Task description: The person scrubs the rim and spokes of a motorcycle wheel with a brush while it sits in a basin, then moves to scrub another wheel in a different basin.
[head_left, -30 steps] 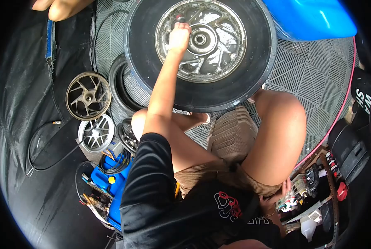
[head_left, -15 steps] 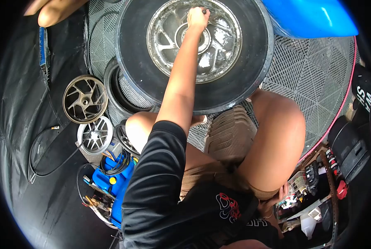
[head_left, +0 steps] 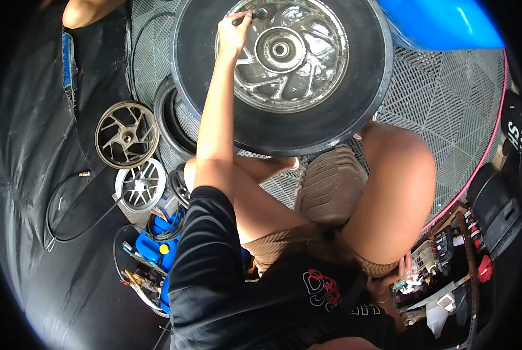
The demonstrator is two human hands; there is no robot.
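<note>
My left hand (head_left: pixel 233 35) is closed around the dark handle of a small brush (head_left: pixel 261 13). The brush's head is over the upper left part of a spoked metal wheel rim (head_left: pixel 281 96). Wet, shiny patches cover the rim, and its round hub faces up. Around it lies a wide black ring (head_left: pixel 354 114) that looks like a tyre. My right hand (head_left: pixel 386 281) rests beside my right thigh at the hem of the shorts, fingers stretched out and partly hidden, with nothing seen in them.
A bronze rim (head_left: pixel 127 135), a silver rim (head_left: pixel 139 185) and a tyre (head_left: pixel 169 119) lie to the left. Blue containers (head_left: pixel 150 248) and a hose sit below them. A blue object (head_left: pixel 447 23) stands upper right; a rack of bottles (head_left: pixel 427 262) is lower right. Another person's limb (head_left: pixel 83 13) shows upper left.
My left hand has moved left with the brush, from above the hub to the rim's upper left. The view has shifted slightly; my right hand stays by the thigh.
</note>
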